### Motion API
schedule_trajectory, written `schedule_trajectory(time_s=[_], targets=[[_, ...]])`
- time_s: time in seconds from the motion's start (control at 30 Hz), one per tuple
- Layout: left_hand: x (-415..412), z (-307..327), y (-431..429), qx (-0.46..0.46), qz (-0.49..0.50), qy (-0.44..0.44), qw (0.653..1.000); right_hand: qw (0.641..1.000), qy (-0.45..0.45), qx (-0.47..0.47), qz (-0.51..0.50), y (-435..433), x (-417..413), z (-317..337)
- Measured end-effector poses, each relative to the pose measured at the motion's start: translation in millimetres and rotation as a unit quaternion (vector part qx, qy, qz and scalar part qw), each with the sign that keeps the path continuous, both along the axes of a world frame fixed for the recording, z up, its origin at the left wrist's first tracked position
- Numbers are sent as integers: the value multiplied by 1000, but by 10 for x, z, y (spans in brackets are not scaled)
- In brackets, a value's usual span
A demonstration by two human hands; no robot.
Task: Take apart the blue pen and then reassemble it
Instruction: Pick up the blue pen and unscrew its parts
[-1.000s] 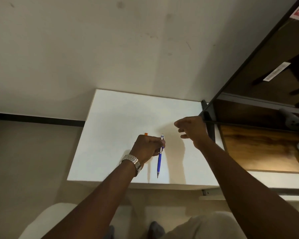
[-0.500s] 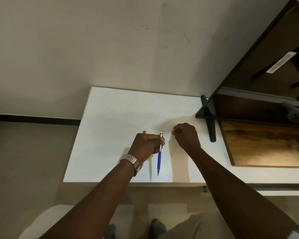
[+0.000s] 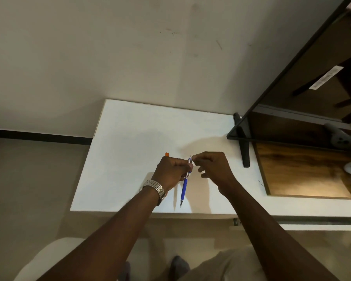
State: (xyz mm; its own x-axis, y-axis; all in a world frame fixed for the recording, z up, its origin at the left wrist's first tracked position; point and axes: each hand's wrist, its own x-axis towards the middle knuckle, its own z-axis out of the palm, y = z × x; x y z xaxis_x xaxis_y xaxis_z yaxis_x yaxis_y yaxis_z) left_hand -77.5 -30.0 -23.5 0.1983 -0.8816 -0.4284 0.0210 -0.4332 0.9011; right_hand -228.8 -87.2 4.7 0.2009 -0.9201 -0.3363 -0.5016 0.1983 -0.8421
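near the front edge of the white surface (image 3: pixel 130 142), a little right of its middle, i have the blue pen (image 3: pixel 184 187) up off the top, tip pointing back toward me. going left to right: a small orange piece (image 3: pixel 167 154) peeks out just beyond my left hand (image 3: pixel 170 171), what it is i cannot tell. my left hand is clamped on the pen's upper barrel, a metal watch (image 3: pixel 154 188) at the wrist. just to its right, my right hand (image 3: pixel 212 166) has thumb and forefinger pinched together at the pen's far end, where a small pale cap or button (image 3: pixel 190 157) shows; whether the fingers actually grip it is too small to tell.

i judge this as the very start of taking the pen apart: the body looks whole. the next move calls for a firm hold on the barrel while the right fingers pull or twist that end piece off.

room is generous to the left and toward the back edge for laying parts down. to the right a black stand foot (image 3: pixel 244 147) rests on the surface near the right hand, and the front edge is close, so a small part dropped there could roll off.
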Motion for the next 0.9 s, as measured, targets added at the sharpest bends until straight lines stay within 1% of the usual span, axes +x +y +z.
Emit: schedule_trajectory(time_s=[0.13,0.27,0.33,0.43,0.5,0.6,0.67,0.73,0.8,0.9], targets=[[-11,-32,25,12,-8,-23,1000,997,-40,67,-17,21,36,7],[-31,-43,30,11,-26,-38,999,996,-50,70,-10,33,49,-18],[-55,-46,22,11,-28,-33,999,994,-62,67,-51,25,51,-62],[-67,-55,29,15,-31,-16,999,981,-98,59,-156,-84,-34,-122],[-60,-65,51,22,-25,8,999,983,-54,46,-167,-172,-167,-169],[-39,-85,47,24,-12,26,999,993,66,17,-100,-198,-343,-268],[-31,-94,22,26,-8,26,999,990,114,1,-83,-199,-383,-332],[-29,-98,-5,29,-3,30,999,987,129,-7,-94,-221,-378,-369],[-40,-101,-33,35,2,35,999,985,129,-11,-112,-247,-385,-394],[-59,-114,-66,52,-5,38,998,987,118,-9,-111,-228,-418,-407]])
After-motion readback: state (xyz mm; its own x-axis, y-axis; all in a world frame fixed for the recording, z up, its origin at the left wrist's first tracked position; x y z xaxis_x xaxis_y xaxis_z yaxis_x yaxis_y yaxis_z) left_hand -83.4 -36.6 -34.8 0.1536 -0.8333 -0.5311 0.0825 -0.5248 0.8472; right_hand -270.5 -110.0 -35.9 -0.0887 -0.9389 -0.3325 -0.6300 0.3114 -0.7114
